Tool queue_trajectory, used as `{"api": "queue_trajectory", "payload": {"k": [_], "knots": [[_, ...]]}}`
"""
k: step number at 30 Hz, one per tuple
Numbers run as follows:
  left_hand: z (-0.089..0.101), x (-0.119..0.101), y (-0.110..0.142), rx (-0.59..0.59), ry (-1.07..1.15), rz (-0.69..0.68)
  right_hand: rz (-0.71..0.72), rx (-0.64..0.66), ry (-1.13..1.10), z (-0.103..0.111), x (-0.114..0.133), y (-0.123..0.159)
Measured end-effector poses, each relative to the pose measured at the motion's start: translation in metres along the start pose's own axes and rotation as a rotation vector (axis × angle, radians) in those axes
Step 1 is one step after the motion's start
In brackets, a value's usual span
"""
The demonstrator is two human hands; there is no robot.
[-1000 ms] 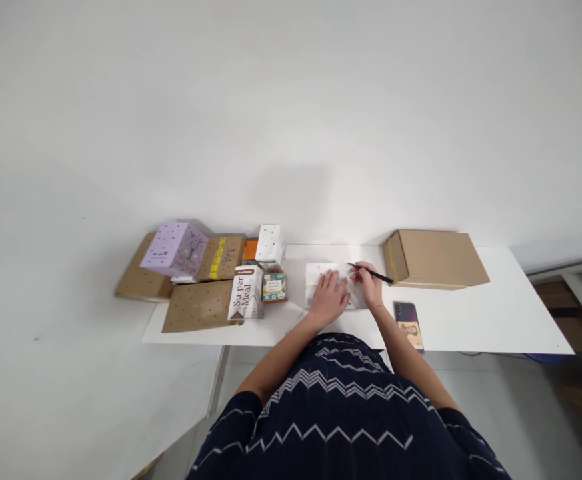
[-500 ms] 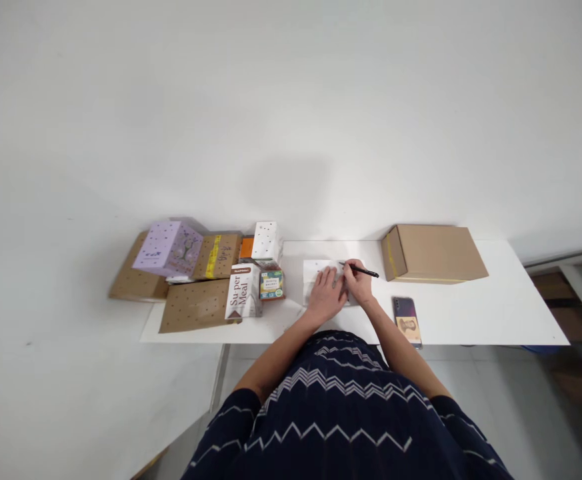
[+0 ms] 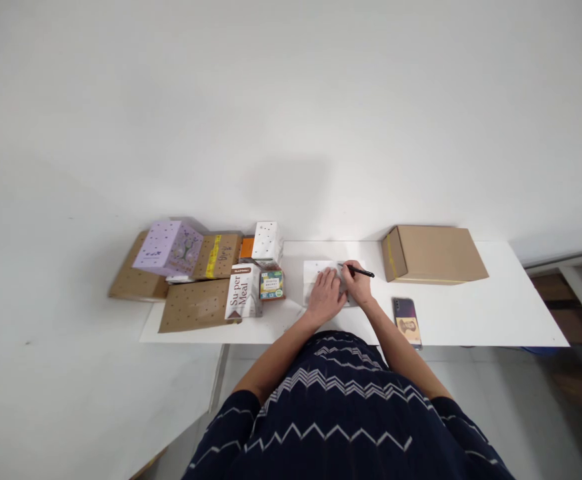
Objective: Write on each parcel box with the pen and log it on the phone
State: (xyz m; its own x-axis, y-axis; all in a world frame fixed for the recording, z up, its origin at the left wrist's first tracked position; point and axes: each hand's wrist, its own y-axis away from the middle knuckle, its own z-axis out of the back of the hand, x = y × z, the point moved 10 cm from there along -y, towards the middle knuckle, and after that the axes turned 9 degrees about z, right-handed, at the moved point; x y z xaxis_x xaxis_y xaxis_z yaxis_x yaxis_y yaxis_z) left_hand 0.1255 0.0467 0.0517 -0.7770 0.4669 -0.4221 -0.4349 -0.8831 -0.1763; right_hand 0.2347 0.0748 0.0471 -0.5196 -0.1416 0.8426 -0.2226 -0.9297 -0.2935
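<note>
My right hand [image 3: 357,283] grips a black pen [image 3: 363,271] with its tip at the upper right part of a small white box [image 3: 311,269]. Lying flat on that white box is my left hand [image 3: 327,295], its fingers spread and pointing away from me. The two hands are side by side and hide much of the box's face. A small dark mark shows near its top left; I cannot make out other marks.
Left on the white table [image 3: 495,307] are a Su-per Meal box [image 3: 243,291], a small green-blue box [image 3: 271,285], a white dotted box [image 3: 265,241], a purple box [image 3: 163,247] and brown cartons [image 3: 195,305]. A large cardboard box [image 3: 435,252] and a phone [image 3: 407,322] are right.
The pen has shifted slightly, its rear end now a little further left. My left hand stays in nearly the same place on the white box.
</note>
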Motion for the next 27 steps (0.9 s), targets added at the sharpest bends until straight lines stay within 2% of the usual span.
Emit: {"api": "queue_trajectory", "payload": {"k": [11,16,22,25,27], "knots": [[0.001,0.0,0.0,0.006,0.007,0.008,0.009,0.004,0.019,-0.001,-0.002,-0.001],[0.003,-0.001,0.001,-0.007,0.005,0.0,-0.006,-0.012,-0.041,0.001,-0.002,0.0],[0.003,0.0,0.0,-0.008,-0.024,0.005,-0.165,-0.161,-0.267,0.014,-0.014,0.004],[0.004,-0.001,0.0,-0.017,-0.037,0.0,-0.235,-0.292,-0.351,0.031,-0.023,0.009],[0.005,-0.002,0.0,-0.029,-0.044,-0.007,-0.269,-0.396,-0.373,0.05,-0.032,0.018]]}}
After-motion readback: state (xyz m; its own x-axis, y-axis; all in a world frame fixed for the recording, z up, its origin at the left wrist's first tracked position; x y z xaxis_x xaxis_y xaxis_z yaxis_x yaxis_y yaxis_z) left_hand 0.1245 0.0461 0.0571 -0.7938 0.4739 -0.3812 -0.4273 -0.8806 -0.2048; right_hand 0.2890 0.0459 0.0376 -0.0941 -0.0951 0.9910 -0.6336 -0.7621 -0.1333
